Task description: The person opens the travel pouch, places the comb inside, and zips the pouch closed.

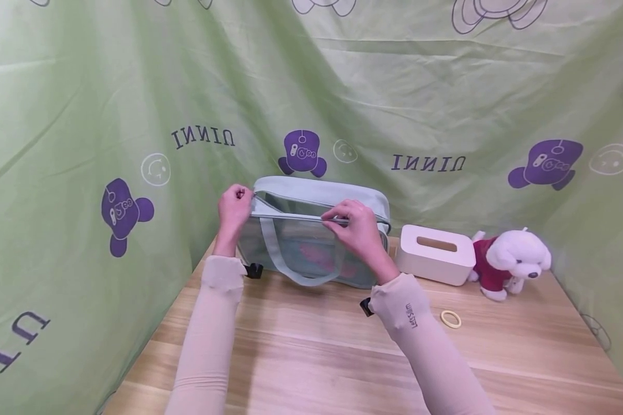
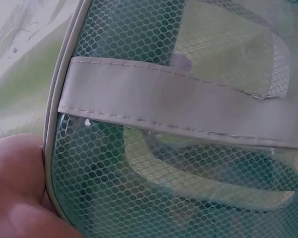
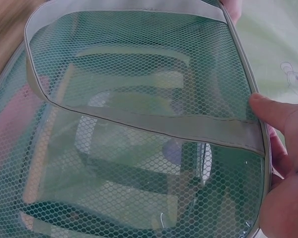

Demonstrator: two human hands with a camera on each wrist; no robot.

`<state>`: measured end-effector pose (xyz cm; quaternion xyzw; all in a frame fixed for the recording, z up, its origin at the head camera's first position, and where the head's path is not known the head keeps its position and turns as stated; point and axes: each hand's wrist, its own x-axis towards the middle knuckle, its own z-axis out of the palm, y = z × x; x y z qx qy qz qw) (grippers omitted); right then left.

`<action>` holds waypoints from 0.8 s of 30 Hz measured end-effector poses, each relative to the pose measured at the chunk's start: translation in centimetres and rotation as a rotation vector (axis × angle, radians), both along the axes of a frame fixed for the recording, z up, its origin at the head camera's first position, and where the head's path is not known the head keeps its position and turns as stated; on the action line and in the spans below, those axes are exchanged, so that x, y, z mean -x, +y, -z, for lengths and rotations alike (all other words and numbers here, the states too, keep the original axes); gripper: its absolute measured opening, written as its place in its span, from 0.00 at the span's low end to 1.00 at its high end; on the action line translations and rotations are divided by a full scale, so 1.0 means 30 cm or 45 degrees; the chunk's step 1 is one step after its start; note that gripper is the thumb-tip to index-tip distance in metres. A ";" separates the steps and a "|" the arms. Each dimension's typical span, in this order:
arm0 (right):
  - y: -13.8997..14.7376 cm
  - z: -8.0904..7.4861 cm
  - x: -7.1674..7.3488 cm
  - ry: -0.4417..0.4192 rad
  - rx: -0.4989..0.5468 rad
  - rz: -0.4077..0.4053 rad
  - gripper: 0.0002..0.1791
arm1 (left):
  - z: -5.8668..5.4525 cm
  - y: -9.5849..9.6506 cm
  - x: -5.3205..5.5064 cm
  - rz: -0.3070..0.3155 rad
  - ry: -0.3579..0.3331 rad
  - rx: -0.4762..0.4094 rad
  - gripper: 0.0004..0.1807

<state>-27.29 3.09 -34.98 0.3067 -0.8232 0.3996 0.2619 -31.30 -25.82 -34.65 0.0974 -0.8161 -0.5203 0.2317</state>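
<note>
A see-through mesh bag (image 1: 296, 242) with pale grey-green trim stands upright at the back of the table, its top zipper gaping. My left hand (image 1: 235, 204) pinches the bag's upper left corner, at the end of the zipper. Along the front rim, my right hand (image 1: 357, 227) grips the edge between thumb and fingers. A carrying strap (image 3: 169, 124) loops down over the front panel. Something pink (image 3: 17, 126) shows through the mesh. In the left wrist view, part of the left hand (image 2: 15, 188) lies against the bag's piped edge; its fingertips are hidden.
Right of the bag stands a white tissue box (image 1: 436, 265) with a slot in its lid. Beside it sits a white plush dog (image 1: 519, 253) in a red top. A pale yellow ring (image 1: 450, 319) lies on the wooden table (image 1: 311, 357). Green printed curtains (image 1: 394, 104) enclose the back and sides.
</note>
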 end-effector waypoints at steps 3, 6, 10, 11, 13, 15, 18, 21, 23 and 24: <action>0.001 -0.001 0.000 0.001 0.006 -0.002 0.04 | -0.008 -0.001 -0.004 0.017 -0.016 0.011 0.08; 0.000 -0.002 0.001 -0.013 0.009 -0.003 0.05 | -0.010 0.002 -0.008 0.012 -0.026 0.005 0.09; -0.018 -0.017 -0.004 -0.081 -0.016 0.000 0.05 | 0.001 0.000 -0.007 0.006 -0.001 -0.023 0.10; -0.029 -0.023 -0.005 -0.101 -0.028 -0.007 0.05 | 0.004 -0.002 -0.007 0.009 0.007 -0.037 0.10; -0.058 -0.037 -0.004 -0.140 -0.048 -0.020 0.05 | 0.011 -0.009 -0.004 0.005 0.022 -0.042 0.09; -0.093 -0.048 -0.002 -0.167 -0.062 -0.030 0.05 | 0.015 -0.014 -0.002 0.008 0.030 -0.047 0.09; -0.145 -0.059 0.004 -0.177 -0.110 -0.009 0.07 | 0.017 -0.017 0.000 0.012 0.034 -0.049 0.09; -0.187 -0.062 0.009 -0.164 -0.191 0.043 0.07 | 0.016 -0.014 0.002 0.006 0.045 -0.053 0.09; -0.203 -0.063 0.009 -0.150 -0.225 0.084 0.07 | 0.015 -0.009 0.003 0.012 0.052 -0.049 0.08; -0.206 -0.062 0.009 -0.151 -0.228 0.108 0.07 | 0.014 -0.006 0.003 0.026 0.054 -0.039 0.08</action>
